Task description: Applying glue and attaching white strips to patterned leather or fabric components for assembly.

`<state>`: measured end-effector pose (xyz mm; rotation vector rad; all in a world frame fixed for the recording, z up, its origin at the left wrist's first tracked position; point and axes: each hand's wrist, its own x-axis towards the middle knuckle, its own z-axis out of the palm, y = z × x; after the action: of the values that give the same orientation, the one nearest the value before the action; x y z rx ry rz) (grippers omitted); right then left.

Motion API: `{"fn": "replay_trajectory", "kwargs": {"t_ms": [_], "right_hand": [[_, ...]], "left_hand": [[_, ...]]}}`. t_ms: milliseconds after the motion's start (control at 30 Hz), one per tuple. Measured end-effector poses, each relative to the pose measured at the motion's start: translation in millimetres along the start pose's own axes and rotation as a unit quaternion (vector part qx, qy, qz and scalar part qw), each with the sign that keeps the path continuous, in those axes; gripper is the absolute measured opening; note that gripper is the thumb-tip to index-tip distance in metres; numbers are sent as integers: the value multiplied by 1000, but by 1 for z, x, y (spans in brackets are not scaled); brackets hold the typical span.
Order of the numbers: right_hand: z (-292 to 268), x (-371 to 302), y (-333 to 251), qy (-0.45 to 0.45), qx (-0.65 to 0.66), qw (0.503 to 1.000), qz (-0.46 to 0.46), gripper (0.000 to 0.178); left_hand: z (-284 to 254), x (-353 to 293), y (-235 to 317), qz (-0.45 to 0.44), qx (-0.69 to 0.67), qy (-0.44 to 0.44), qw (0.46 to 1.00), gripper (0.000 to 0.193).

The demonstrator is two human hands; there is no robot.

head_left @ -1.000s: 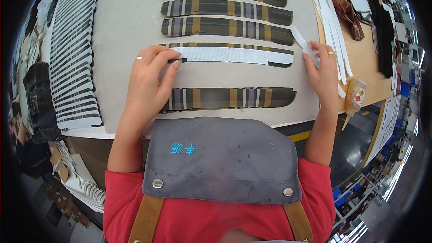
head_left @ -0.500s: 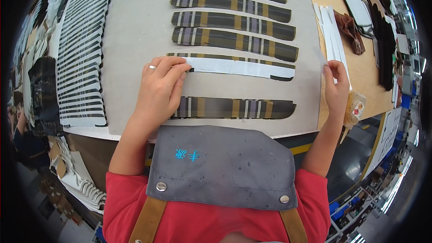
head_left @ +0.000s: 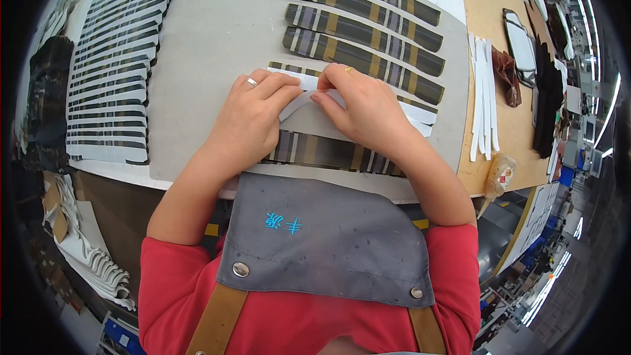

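Observation:
My left hand (head_left: 253, 115), wearing a ring, rests on the left part of a plaid fabric strip (head_left: 289, 67) with a white layer on top. Its fingers are pressed together over the white layer, next to a narrow white strip (head_left: 297, 105) that bows up towards me. My right hand (head_left: 365, 105) pinches that narrow strip between thumb and forefinger, close beside the left fingertips. It hides the middle of the plaid strip, whose right end (head_left: 419, 118) shows beyond my wrist. Nearer me lies another plaid strip (head_left: 319, 151), partly under my forearms.
Several plaid strips (head_left: 365, 20) lie in rows beyond my hands on the grey board (head_left: 210, 46). A long overlapping stack of white-backed strips (head_left: 108, 105) runs along the left. On the right are loose narrow white strips (head_left: 483, 98), a brown cloth piece (head_left: 506, 75) and a glue bottle (head_left: 501, 176).
My right hand has come from the loose white strips at the right to beside my left hand, bringing a narrow white strip. My left hand has stayed at the plaid strip's left part.

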<state>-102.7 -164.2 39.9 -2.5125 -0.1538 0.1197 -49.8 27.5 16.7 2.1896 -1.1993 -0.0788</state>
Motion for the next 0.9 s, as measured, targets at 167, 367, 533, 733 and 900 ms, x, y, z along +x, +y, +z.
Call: {"fn": "replay_trajectory", "kwargs": {"t_ms": [167, 367, 533, 733, 900], "right_hand": [[0, 4, 2, -47, -49, 998, 18, 18], [-41, -35, 33, -95, -75, 989, 84, 16], [-97, -99, 77, 52, 140, 964, 222, 15], [-84, -124, 102, 184, 244, 892, 334, 13], [-75, -109, 100, 189, 234, 884, 359, 13]], "left_hand": [[4, -3, -1, 5, 5, 23, 1000, 34], [0, 0, -4, 11, 3, 7, 1000, 28], [-8, 8, -6, -27, -86, 79, 993, 22], [-13, 28, 0, -14, 56, 55, 997, 27], [-4, 30, -5, -72, 101, 43, 991, 29]]}}
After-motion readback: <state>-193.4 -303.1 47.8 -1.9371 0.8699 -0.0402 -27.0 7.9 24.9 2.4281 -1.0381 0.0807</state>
